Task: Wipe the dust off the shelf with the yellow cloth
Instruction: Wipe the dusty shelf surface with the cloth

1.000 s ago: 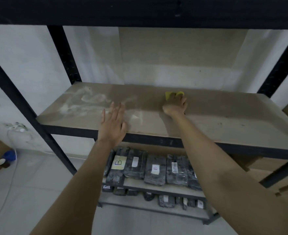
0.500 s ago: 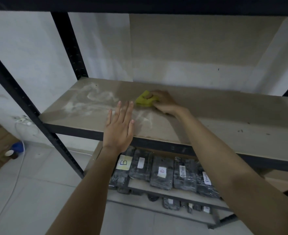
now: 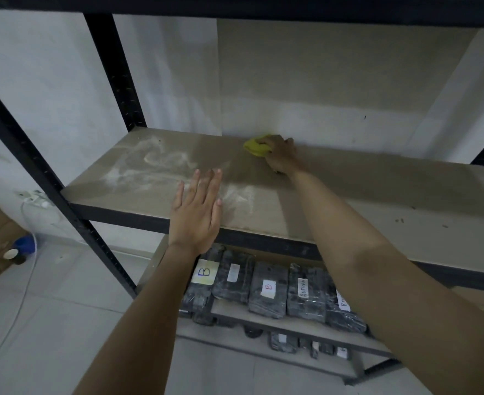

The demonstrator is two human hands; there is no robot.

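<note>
Low in the frame, under the shelf (image 3: pixel 349 195), I see a lower shelf (image 3: pixel 263 316) carrying a row of dark wrapped packs (image 3: pixel 268 292) with pale labels: the leftmost label (image 3: pixel 204 275) reads "B" in dark marker, another in the middle shows a small red "B", and two further right carry handwriting I read only partly, perhaps "Return". More small packs sit on a tier below that, their labels too small for me to read. My left hand (image 3: pixel 196 212) is at centre frame, flat and open with fingers straight and close together, laid over the front edge of the shelf; whether the palm presses the board or floats just above it I cannot tell. My right hand (image 3: pixel 280 158) is up toward the centre top of the board, at its back edge near the wall (image 3: pixel 320 89), fingers curled down and gripping the cloth (image 3: pixel 256 145), which is bunched under the fingertips and sticks out to the left of the knuckles, touching the board. White dust (image 3: pixel 149 169) lies in smears across the left part of the shelf, between the black post (image 3: pixel 112 72) at upper left and my left hand, with a smaller patch just right of that hand. At the left edge of the frame, on the floor (image 3: pixel 50 309), a white cable (image 3: pixel 18 317) runs down from a plug strip, and a blue thing sits near it.
</note>
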